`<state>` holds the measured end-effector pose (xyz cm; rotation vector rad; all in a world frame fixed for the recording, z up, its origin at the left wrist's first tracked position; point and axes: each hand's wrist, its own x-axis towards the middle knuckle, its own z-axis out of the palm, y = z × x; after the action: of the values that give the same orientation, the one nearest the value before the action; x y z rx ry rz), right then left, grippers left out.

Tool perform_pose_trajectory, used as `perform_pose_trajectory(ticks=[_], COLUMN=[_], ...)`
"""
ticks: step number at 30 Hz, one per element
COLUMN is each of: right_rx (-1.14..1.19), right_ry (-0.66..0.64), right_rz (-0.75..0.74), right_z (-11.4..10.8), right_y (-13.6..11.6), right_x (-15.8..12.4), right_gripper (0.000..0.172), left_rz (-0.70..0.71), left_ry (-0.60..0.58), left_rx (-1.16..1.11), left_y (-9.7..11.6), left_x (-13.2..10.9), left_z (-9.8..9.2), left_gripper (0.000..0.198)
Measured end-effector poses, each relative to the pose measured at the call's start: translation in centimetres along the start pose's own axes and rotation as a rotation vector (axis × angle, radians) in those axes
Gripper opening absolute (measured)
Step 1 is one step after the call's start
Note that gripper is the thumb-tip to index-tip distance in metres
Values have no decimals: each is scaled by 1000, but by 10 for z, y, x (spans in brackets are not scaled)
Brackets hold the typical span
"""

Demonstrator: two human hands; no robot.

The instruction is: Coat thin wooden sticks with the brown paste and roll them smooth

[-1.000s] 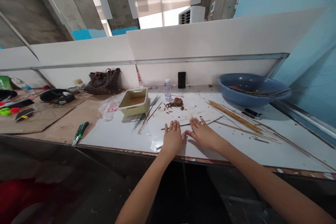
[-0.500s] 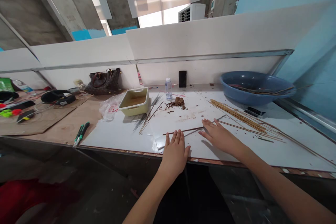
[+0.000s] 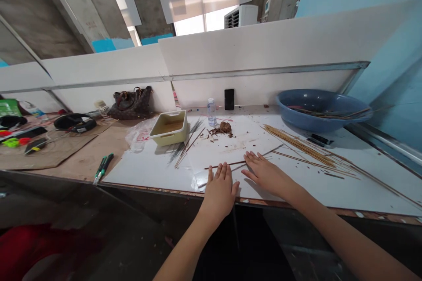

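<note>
A thin dark brown stick (image 3: pixel 235 163) lies across the white board near the table's front edge. My left hand (image 3: pixel 219 186) rests flat with its fingers stretched over the stick's left part. Over the stick's right end lies my right hand (image 3: pixel 262 170), palm down, fingers extended. Beyond the hands sits a brown clay-like lump (image 3: pixel 225 127) with small brown rolls and crumbs around it. A bundle of thin tan sticks (image 3: pixel 300 145) is to the right of my right hand. What lies under both palms is hidden.
A blue basin (image 3: pixel 319 116) holding sticks stands at the back right. A yellowish tub (image 3: pixel 169 129) of brownish liquid, a water bottle (image 3: pixel 211 112) and an upright phone (image 3: pixel 229 99) stand farther back. Green-handled pliers (image 3: pixel 103 167) lie left, with a brown handbag (image 3: pixel 131 103) behind.
My right hand has slid left along the stick, closer to my left hand. My left hand has stayed in place.
</note>
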<state>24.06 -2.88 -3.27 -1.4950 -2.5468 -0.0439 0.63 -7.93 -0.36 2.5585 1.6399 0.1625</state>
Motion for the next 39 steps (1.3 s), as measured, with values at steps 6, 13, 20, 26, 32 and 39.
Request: perform_pose_trajectory(ticks=[6,13,20,26,32,39], right_rx=[-25,17,200,317,413,471], right_ry=[31,271,201,256,313,338], right_rz=[-13,-46,-256,-259,-220,-181], right_z=[15,-11,-16,-6,-8,-15], right_y=[-5,29,48,52,44,28], right_x=[0,7,27,27,20,12], right_gripper=[70,38,9,8,14,18], left_rz=[23,10,-6,-2,127,155], left_ry=[36,35,-9,49,152,306], left_rx=[6,1,-7,-2,-97,-304], left_y=[-3,0,4,-2,-8,-7], left_x=[0,-1,-5,9,55,82], left_z=[4,-5,-13,-5,1,4], left_gripper=[63,62,63,56,39,16])
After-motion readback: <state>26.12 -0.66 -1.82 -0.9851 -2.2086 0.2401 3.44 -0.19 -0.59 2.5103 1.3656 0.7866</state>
